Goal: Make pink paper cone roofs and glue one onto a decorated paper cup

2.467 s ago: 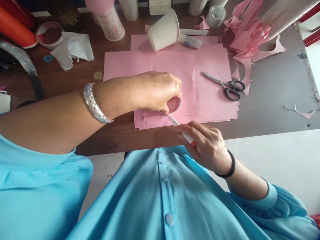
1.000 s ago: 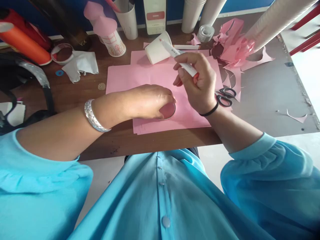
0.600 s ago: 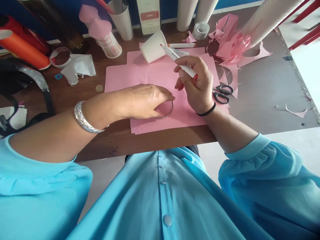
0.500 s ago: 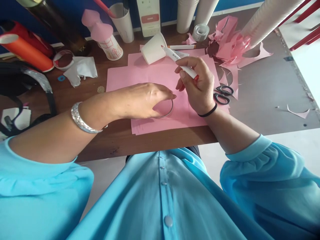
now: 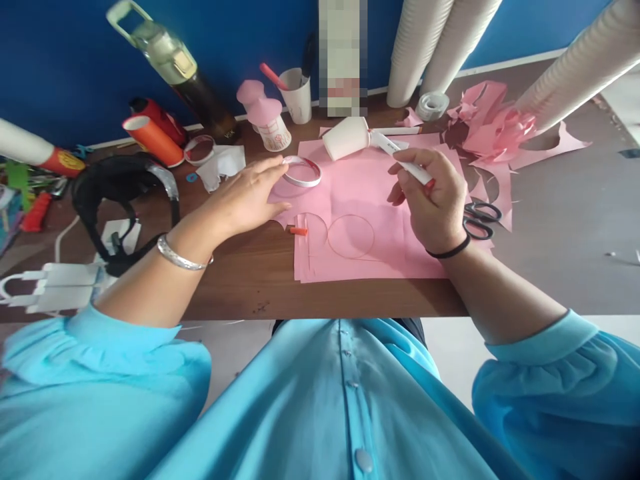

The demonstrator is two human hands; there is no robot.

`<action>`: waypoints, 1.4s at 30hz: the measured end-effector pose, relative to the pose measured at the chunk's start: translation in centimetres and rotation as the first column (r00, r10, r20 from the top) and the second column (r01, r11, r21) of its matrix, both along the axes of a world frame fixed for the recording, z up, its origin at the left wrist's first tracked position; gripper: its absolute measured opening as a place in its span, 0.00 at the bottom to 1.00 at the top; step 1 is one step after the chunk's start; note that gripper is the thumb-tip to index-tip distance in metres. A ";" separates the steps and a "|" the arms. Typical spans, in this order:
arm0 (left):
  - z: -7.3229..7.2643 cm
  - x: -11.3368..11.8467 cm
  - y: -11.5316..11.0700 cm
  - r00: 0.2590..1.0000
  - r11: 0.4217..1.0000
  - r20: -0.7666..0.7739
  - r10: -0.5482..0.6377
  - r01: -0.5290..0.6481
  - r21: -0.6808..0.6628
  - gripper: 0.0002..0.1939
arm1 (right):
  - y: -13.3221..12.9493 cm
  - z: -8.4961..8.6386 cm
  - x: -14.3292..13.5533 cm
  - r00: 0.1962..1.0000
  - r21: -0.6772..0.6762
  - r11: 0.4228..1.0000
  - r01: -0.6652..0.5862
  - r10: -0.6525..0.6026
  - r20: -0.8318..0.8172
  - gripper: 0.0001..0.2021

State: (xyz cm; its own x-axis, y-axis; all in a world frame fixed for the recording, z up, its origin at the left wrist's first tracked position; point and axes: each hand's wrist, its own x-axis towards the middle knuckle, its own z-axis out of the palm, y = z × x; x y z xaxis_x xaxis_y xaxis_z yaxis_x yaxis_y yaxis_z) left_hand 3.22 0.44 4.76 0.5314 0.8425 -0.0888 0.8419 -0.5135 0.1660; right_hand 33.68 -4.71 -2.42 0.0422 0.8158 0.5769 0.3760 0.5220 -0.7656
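My left hand [image 5: 255,193] has its thumb and fingers spread beside a white and red ring [image 5: 311,183], perhaps a tape roll. Its fingertips are at the ring's left edge; whether they touch it I cannot tell. A white marker [image 5: 407,165] with a red end is gripped in my right hand [image 5: 434,197], tip up and away from the paper. Below lie pink sheets [image 5: 390,263] with a thin drawn circle [image 5: 351,237] near the front edge. A red marker cap [image 5: 299,231] rests left of the circle. A white paper cup [image 5: 346,139] lies on its side behind.
Black-handled scissors [image 5: 481,220] lie right of the paper, before crumpled pink scraps [image 5: 493,123]. At the back stand a decorated cup with a pink cone top [image 5: 273,127], a pen cup [image 5: 296,97] and a dark bottle [image 5: 200,97]. A black headband-like device [image 5: 107,213] sits left.
My left hand has moved left and away, with the ring now farther back on the paper. The drawn circle and red cap show. My right hand still holds the marker; the view has shifted.
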 end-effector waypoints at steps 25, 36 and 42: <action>-3.7 -0.1 -4.8 0.990 0.996 0.107 -0.091 0.089 0.025 0.01 | -0.7 1.4 -0.2 0.789 -0.242 0.868 -0.434 0.236 -0.567 0.09; -4.2 1.6 -4.4 0.663 0.976 0.723 0.192 -0.055 -0.209 0.13 | -1.3 0.8 -0.5 0.748 -0.328 0.738 -0.589 0.345 -0.567 0.08; -3.8 3.1 -4.1 0.703 0.988 0.702 0.108 0.000 -0.152 0.08 | -1.2 1.0 -0.5 0.775 -0.345 0.747 -0.569 0.345 -0.530 0.09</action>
